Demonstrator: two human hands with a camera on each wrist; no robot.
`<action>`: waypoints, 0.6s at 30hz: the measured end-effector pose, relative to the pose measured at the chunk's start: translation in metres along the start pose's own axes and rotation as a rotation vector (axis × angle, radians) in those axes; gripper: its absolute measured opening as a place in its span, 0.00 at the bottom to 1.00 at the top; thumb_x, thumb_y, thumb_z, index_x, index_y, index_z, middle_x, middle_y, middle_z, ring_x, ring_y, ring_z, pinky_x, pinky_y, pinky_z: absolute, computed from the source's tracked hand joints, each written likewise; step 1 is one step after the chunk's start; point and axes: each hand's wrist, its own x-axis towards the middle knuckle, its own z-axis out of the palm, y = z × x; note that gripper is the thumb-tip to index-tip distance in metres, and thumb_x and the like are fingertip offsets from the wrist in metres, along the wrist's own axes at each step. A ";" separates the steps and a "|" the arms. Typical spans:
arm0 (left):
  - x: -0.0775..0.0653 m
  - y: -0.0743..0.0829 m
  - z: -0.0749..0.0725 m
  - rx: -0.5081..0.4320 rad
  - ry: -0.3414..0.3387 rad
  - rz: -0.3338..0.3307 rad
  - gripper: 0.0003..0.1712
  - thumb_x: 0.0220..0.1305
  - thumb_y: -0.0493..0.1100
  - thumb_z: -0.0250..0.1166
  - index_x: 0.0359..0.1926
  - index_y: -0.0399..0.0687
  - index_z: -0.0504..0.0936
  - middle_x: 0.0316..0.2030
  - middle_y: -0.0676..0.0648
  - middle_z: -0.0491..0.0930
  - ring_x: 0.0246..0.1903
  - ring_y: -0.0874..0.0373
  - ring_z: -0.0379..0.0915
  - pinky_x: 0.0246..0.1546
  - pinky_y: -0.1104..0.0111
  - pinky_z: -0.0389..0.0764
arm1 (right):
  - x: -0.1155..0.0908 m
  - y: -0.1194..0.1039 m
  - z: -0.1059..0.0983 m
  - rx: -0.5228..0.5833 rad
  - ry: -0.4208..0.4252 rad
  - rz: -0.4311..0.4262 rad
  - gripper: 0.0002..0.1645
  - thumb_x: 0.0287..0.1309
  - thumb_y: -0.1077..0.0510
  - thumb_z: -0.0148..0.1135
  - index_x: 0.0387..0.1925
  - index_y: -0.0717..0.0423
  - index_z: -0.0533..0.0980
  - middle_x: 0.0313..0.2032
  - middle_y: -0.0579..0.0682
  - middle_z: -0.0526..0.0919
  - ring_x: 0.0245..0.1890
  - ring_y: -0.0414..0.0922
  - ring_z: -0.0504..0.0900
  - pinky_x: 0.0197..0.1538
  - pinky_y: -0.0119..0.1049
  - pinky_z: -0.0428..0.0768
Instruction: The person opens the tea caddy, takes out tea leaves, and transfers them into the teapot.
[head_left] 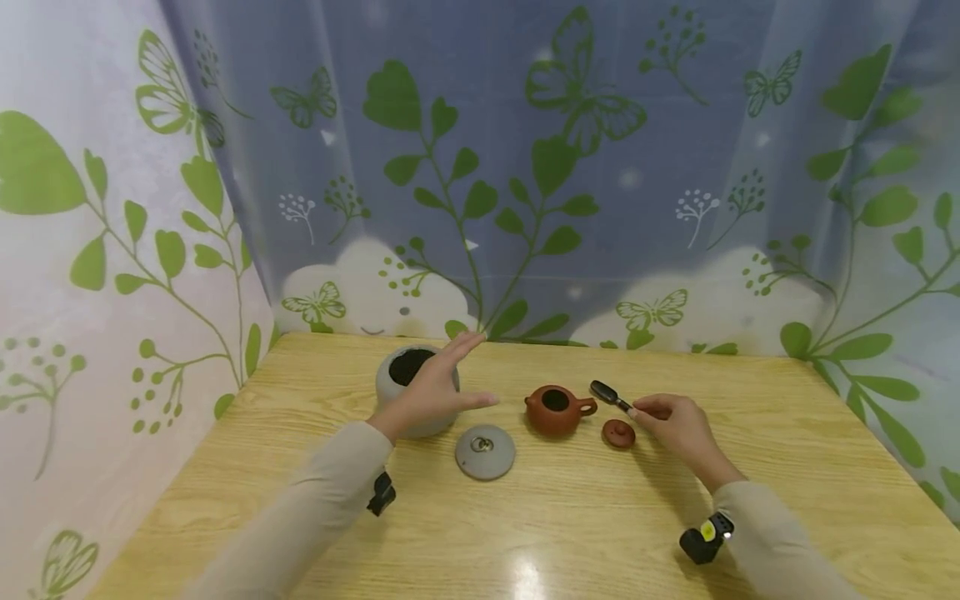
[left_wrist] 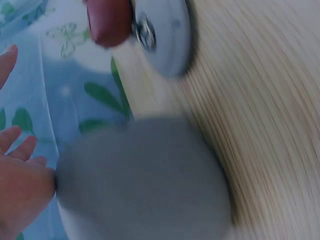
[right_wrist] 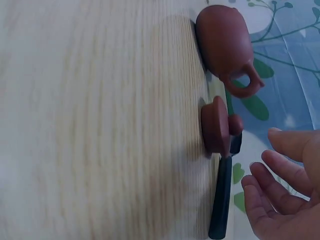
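A round grey jar [head_left: 386, 387] with dark contents stands at the left. My left hand [head_left: 431, 387] reaches over its right side, fingers extended and thumb spread; in the left wrist view this hand [left_wrist: 25, 187] overlaps the jar's edge [left_wrist: 145, 180]. On the table lies the grey lid [head_left: 486, 458] with a metal ring on top. My right hand [head_left: 678, 429] is beside a slim dark scoop-like utensil [head_left: 606, 392]. In the right wrist view its loosely bent fingers [right_wrist: 280, 185] stand apart from the utensil's dark handle [right_wrist: 221, 200], with nothing between them.
A reddish-brown teapot [head_left: 553, 414], uncovered and dark inside, sits mid-table with its handle to the right. Its small knobbed lid [head_left: 618, 433] lies between it and my right hand. Behind the wooden table [head_left: 585, 525] hangs a leaf-and-butterfly patterned curtain [head_left: 487, 167].
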 end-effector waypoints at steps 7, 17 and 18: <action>0.020 0.016 0.043 -0.049 -0.108 -0.060 0.54 0.53 0.58 0.72 0.75 0.60 0.52 0.74 0.54 0.48 0.73 0.51 0.45 0.67 0.49 0.57 | -0.004 -0.003 0.007 0.025 -0.029 0.017 0.18 0.62 0.55 0.63 0.48 0.64 0.80 0.47 0.63 0.82 0.46 0.57 0.81 0.45 0.48 0.80; 0.041 0.021 0.097 -0.075 -0.112 -0.094 0.53 0.54 0.54 0.73 0.74 0.50 0.54 0.74 0.46 0.50 0.72 0.48 0.49 0.67 0.52 0.61 | -0.008 -0.001 0.016 0.028 -0.039 0.025 0.16 0.59 0.59 0.66 0.46 0.65 0.81 0.42 0.61 0.84 0.41 0.53 0.82 0.37 0.39 0.79; 0.043 0.021 0.101 -0.077 -0.106 -0.092 0.53 0.54 0.53 0.73 0.74 0.49 0.55 0.74 0.45 0.51 0.72 0.48 0.49 0.67 0.52 0.61 | -0.007 -0.001 0.016 0.026 -0.039 0.024 0.16 0.58 0.59 0.66 0.46 0.64 0.81 0.41 0.60 0.84 0.40 0.52 0.82 0.36 0.38 0.79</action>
